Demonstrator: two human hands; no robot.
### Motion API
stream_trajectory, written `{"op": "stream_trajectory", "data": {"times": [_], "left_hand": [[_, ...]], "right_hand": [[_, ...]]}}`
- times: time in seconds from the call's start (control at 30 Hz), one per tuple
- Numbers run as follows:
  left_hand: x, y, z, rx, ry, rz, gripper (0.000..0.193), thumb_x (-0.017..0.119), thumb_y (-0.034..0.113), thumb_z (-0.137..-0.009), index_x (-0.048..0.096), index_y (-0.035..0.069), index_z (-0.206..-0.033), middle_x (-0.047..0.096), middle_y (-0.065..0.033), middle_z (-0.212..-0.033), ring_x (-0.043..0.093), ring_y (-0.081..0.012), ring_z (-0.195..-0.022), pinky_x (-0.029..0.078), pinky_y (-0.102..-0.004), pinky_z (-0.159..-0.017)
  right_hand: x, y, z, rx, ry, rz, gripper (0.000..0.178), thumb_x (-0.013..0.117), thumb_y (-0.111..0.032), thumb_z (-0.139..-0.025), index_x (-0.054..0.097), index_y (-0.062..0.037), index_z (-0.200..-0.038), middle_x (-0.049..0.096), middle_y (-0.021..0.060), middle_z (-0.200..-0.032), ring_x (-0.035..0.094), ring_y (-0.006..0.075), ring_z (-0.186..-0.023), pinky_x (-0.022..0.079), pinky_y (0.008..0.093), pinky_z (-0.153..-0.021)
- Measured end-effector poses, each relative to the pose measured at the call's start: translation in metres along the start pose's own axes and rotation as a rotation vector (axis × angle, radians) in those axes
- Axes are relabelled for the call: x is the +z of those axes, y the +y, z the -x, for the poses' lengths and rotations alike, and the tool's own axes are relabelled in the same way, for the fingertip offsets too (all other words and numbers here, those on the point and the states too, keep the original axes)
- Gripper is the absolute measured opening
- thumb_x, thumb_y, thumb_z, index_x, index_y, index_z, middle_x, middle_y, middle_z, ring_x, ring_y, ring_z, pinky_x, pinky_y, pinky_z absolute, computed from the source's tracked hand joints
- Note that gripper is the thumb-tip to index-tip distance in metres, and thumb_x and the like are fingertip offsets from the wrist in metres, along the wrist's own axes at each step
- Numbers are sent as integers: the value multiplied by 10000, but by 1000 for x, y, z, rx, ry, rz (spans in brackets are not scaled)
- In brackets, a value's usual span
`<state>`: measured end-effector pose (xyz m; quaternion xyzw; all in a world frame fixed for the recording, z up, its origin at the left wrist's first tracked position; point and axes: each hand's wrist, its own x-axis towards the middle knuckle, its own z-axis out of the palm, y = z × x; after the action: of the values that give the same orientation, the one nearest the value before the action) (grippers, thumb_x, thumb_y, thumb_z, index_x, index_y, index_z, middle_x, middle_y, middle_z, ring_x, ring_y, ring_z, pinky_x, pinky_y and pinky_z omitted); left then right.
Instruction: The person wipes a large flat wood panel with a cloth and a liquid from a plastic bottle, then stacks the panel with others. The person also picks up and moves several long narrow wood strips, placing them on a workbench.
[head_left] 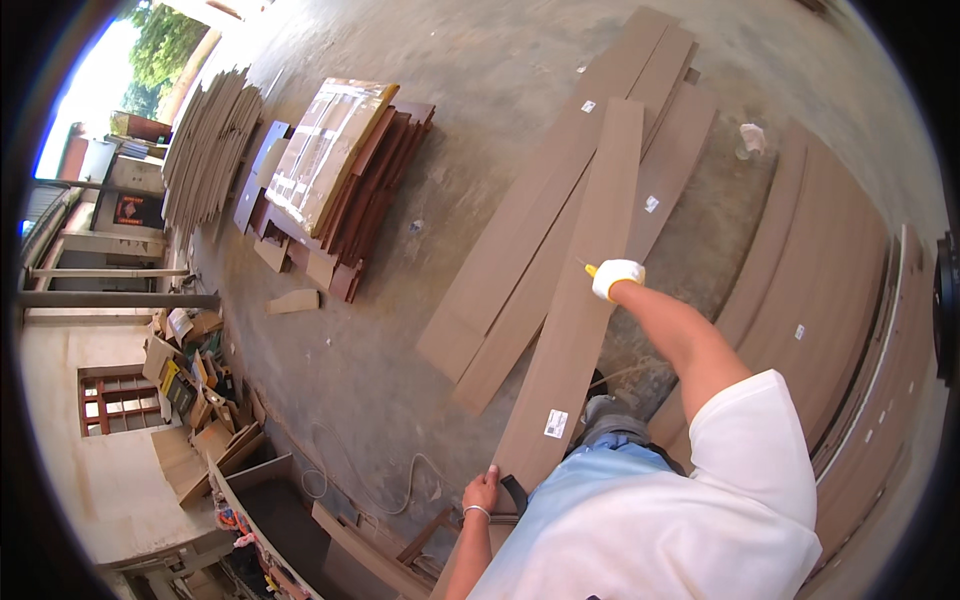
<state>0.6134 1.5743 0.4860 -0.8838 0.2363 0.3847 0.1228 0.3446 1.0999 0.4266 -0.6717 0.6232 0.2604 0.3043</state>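
A long brown wood-grain board [575, 340] slants away from me, with a white label near its close end. My left hand [482, 492], bare and with a band at the wrist, is closed on the board's near left corner, thumb on top; its other fingers are mostly hidden. My right hand [617, 277], in a white glove, is over the board's right edge about halfway along. It is closed round a small yellow tool [591, 270] with a thin tip; its exact kind is too small to tell.
More brown boards [540, 225] lie crossed on the concrete floor beyond. Large stacked panels [800, 290] stand at my right. To the left are a pallet-like stack with a wrapped package [330, 150], cardboard scraps [205, 400] and a dark open box [290, 510]. A hose [408, 490] loops on the floor.
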Motion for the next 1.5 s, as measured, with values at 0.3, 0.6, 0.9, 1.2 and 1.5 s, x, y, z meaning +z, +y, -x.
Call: {"op": "stream_trajectory", "data": {"times": [0.3, 0.6, 0.9, 1.2, 1.5], "left_hand": [[0, 1, -8, -17, 56, -23, 745, 412, 709, -934, 734, 58, -1095, 676, -262, -1160, 606, -450, -1153, 462, -504, -990], [37, -43, -90, -41, -323, 549, 821, 457, 700, -945, 712, -56, -1136, 675, -272, -1197, 635, -346, -1140, 440, -379, -1023], [75, -13, -83, -15, -553, 690, 829, 475, 712, -934, 638, -17, -1293, 688, -154, -1139, 650, -256, -1013, 498, -339, -908], [118, -69, -97, -53, -611, 835, 649, 486, 686, -953, 704, 78, -1020, 676, -62, -821, 616, -181, -690, 520, -331, -653], [124, -92, -120, 92, -626, 673, 761, 353, 717, -969, 726, 76, -1140, 714, -153, -1055, 666, -259, -919, 515, -384, -838]], "right_hand": [[46, 70, 5, 214, 115, -389, 351, 562, -313, -886, 760, -86, -1066, 724, 195, -1089, 704, 368, -1030, 554, 463, -834], [192, 74, 155, -37, 139, -696, 322, 654, -429, -859, 737, -140, -971, 723, 171, -982, 676, 385, -958, 525, 488, -832], [89, 102, 88, 13, 357, -333, 379, 573, -410, -863, 767, -84, -869, 731, 190, -899, 706, 391, -871, 563, 467, -784], [63, 51, 77, 28, 162, -312, 410, 581, -366, -843, 756, -35, -1011, 720, 235, -1015, 714, 370, -959, 557, 442, -816], [238, 10, 267, -772, -311, 317, 265, 607, -347, -820, 764, -164, -931, 742, 137, -918, 711, 353, -849, 557, 458, -763]]}}
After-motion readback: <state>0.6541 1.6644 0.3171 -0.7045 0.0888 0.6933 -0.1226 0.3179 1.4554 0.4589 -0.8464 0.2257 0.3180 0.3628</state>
